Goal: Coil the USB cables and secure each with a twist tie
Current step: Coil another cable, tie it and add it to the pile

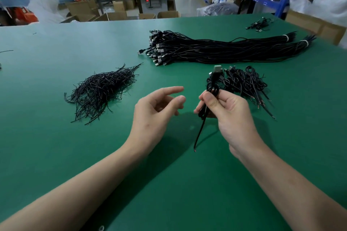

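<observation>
Digits glow red on a device [148,1] under the far table, too small to read.

On the green table mat [56,137] the right hand [225,110] grips a coiled USB cable [212,88], thumb and fingers curled round the middle of the coil. Its long axis runs near to far: the metal plug [217,69] points to the far side, and a loose tail [200,133] hangs from the near end toward the mat. The fingers hide the coil's middle, so I cannot tell whether a tie is on it.

The left hand [155,110] hovers just left of it, fingers loosely spread, holding nothing.

A heap of coiled cables [244,82] lies just right of and beyond the held one, partly hidden by it. A pile of black twist ties [101,92] lies to the left. Farther off, bundles of straight USB cables [216,50] lie left to right, plugs at the left end, white bands [286,38] near the right end. A few more cables [260,24] lie at the far right, blurred.
</observation>
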The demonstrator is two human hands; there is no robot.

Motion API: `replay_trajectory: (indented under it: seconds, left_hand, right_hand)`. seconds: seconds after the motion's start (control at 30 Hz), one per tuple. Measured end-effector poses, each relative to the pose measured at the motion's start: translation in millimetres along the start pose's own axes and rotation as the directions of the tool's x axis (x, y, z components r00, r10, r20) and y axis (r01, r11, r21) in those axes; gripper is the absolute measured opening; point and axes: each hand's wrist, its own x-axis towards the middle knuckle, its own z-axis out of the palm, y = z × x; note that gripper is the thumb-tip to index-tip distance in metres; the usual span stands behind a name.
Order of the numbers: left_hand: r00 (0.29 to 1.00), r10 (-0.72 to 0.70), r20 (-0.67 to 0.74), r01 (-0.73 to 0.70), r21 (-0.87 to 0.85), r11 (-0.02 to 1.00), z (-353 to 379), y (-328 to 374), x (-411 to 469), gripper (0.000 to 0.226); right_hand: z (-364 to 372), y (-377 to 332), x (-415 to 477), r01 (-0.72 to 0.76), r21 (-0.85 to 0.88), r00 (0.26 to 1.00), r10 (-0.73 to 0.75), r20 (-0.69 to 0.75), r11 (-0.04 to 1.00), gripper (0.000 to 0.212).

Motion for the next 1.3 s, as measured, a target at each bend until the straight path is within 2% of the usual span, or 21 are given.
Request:
replay_trajectory:
  seconds: [0.07, 0.13, 0.23, 0.37, 0.47, 0.7, 0.8, 1.0, 1.07, 1.17, 1.23, 1.3]
  left_hand:
    - [0.991, 0.018, 0.135, -0.025, 0.051, 0.998, 2.1, 2.4, 5.8, 0.022]
    - [0.982, -0.005, 0.188, -0.005, 0.049, 0.999, 9.1, 6.8, 7.9, 0.026]
    - [0.992, -0.002, 0.126, -0.016, 0.136, 0.991, 13.6, 6.3, 7.0, 0.022]
    - [0.992, 0.110, 0.065, -0.122, 0.213, 0.969, 12.1, 0.6, 2.0, 0.007]
    - [0.987, 0.155, 0.042, -0.160, 0.197, 0.967, 10.4, -2.9, 0.9, 0.003]
    - [0.990, 0.110, 0.092, -0.116, 0.063, 0.991, 7.9, -6.9, 2.9, 0.005]
    - [0.984, 0.044, 0.170, -0.046, 0.006, 0.999, 4.8, -7.2, 3.9, 0.009]
    - [0.947, 0.032, 0.320, -0.005, -0.086, 0.996, -1.2, -3.5, 5.6, 0.017]
    - [0.955, 0.021, 0.294, 0.003, -0.083, 0.997, -3.5, -3.5, 6.5, 0.015]
    - [0.966, 0.001, 0.259, 0.020, -0.079, 0.997, -6.0, -5.5, 7.1, 0.012]
    - [0.971, -0.005, 0.241, 0.026, -0.084, 0.996, -6.9, -6.3, 8.3, 0.012]
    - [0.976, -0.003, 0.218, 0.020, -0.079, 0.997, -7.6, -8.0, 10.5, 0.010]
  right_hand:
    - [2.5, -0.1, -1.7, 0.034, -0.113, 0.998, -0.027, 0.065, 0.993, 0.018]
    - [6.0, 0.2, -4.2, 0.119, -0.280, 0.989, -0.089, 0.118, 0.952, 0.013]
    - [5.9, -1.0, -7.2, 0.205, -0.440, 0.976, -0.152, 0.154, 0.874, 0.032]
    - [6.0, 0.3, -8.7, 0.203, -0.516, 0.975, -0.123, 0.185, 0.832, 0.018]
    - [8.1, 1.2, -7.2, 0.169, -0.502, 0.978, -0.083, 0.189, 0.848, 0.017]
    - [5.9, 2.6, -4.5, 0.093, -0.454, 0.971, 0.021, 0.240, 0.886, 0.033]
    - [3.2, 4.5, -3.4, 0.015, -0.426, 0.939, 0.134, 0.317, 0.905, 0.029]
    - [-2.2, 2.6, -1.5, -0.112, -0.182, 0.849, 0.189, 0.493, 0.977, 0.015]
    - [-6.0, 0.1, -1.2, -0.195, -0.127, 0.803, 0.233, 0.549, 0.973, 0.019]
    - [-8.3, -1.5, -1.4, -0.291, -0.132, 0.761, 0.313, 0.568, 0.948, 0.022]
    - [-6.4, 1.0, -2.0, -0.330, -0.120, 0.763, 0.339, 0.551, 0.936, 0.024]
    - [-2.2, 2.9, -2.4, -0.302, -0.129, 0.790, 0.324, 0.520, 0.944, 0.026]
